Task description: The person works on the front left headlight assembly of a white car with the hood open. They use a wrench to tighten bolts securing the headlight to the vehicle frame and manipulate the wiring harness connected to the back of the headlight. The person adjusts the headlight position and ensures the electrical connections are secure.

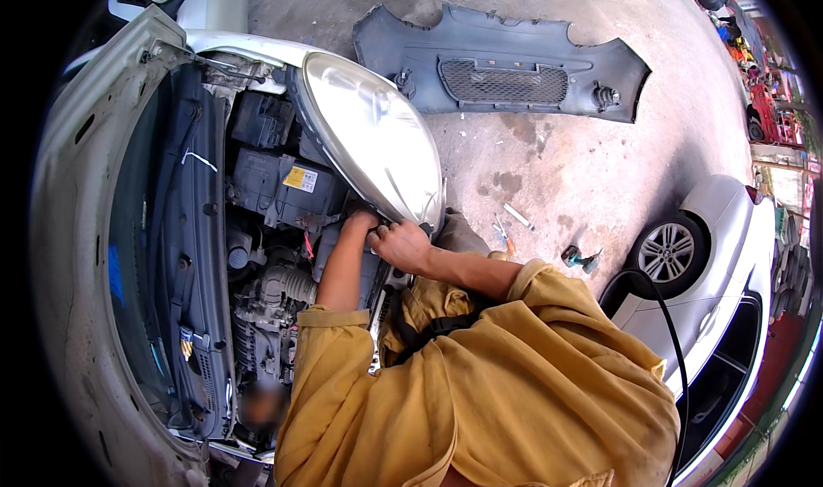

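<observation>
A large clear headlight [369, 131] sits at the car's front corner, beside the open engine bay. Both my arms reach to its near lower edge. My left hand [361, 220] goes down behind the lamp, its fingers hidden between lamp and engine bay. Right next to it, my right hand [400, 243] is closed with bent fingers at the lamp's edge; what it grips is too small and covered to make out. The dark battery [273, 185] with a yellow label lies to the left of my hands.
The raised hood [73, 187] stands at the left. A removed bumper [506, 63] lies on the concrete floor, with a cordless drill [582, 259], a white tube [519, 216] and an orange-handled tool [509, 245] nearer me. A silver car [699, 255] is parked at the right.
</observation>
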The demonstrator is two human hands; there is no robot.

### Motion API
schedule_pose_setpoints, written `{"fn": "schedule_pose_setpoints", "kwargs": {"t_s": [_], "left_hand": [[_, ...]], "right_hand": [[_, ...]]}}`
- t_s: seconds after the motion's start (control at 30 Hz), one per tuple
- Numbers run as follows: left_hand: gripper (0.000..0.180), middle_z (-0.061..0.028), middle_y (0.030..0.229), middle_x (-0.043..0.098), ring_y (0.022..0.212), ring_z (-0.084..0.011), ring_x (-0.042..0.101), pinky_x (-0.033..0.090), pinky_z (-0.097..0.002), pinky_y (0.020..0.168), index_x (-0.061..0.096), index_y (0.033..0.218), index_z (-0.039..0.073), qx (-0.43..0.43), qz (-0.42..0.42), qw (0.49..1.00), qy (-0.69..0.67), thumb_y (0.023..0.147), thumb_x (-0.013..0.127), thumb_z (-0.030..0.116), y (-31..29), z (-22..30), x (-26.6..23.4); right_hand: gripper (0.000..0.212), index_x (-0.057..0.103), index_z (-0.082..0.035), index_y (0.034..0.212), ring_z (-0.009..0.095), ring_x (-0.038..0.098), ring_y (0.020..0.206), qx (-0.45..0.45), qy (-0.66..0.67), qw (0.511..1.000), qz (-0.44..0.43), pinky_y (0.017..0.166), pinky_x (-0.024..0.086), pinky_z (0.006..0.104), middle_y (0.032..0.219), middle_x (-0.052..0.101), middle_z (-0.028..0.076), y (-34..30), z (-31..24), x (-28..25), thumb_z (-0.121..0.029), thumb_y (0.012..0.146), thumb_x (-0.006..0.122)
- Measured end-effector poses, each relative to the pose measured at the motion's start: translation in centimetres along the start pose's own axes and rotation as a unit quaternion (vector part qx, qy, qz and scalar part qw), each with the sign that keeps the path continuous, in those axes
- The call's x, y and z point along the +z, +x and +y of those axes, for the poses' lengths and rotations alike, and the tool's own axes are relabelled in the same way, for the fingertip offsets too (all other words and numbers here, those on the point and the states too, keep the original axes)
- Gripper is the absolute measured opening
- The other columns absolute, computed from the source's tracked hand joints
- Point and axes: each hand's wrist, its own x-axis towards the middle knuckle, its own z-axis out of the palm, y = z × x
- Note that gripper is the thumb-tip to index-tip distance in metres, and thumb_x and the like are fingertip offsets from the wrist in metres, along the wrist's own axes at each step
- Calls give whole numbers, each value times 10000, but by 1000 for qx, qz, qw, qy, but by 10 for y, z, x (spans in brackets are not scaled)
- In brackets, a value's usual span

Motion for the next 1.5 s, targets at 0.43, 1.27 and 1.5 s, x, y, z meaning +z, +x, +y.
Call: {"fn": "schedule_pose_setpoints", "kwargs": {"t_s": [0.43, 1.27, 1.5], "left_hand": [[316, -225, 1117, 604, 991, -321, 606, 469, -391, 836, 643, 1039, 2, 4, 111, 990, -91, 821, 519, 192, -45, 10, 13], [315, -224, 1103, 612, 948, -310, 624, 479, -390, 804, 637, 1040, -4, -35, 125, 987, -94, 806, 536, 183, -67, -15, 32], [316, -223, 1099, 615, 936, -307, 629, 481, -390, 795, 635, 1040, -5, -40, 111, 991, -69, 802, 541, 180, -59, -15, 27]], "right_hand": [[107, 553, -50, 770, 243, 632, 604, 22, 37, 997, 63, 499, 491, 374, 655, 594, 79, 2, 3, 4, -156, 754, 545], [143, 664, -81, 719, 308, 667, 732, 151, 210, 964, -62, 634, 524, 427, 758, 674, 120, 11, 10, -21, -183, 742, 567], [143, 658, -100, 660, 293, 669, 676, 127, 173, 976, -25, 593, 527, 412, 700, 668, 108, 3, 7, -20, -177, 738, 567]]}}
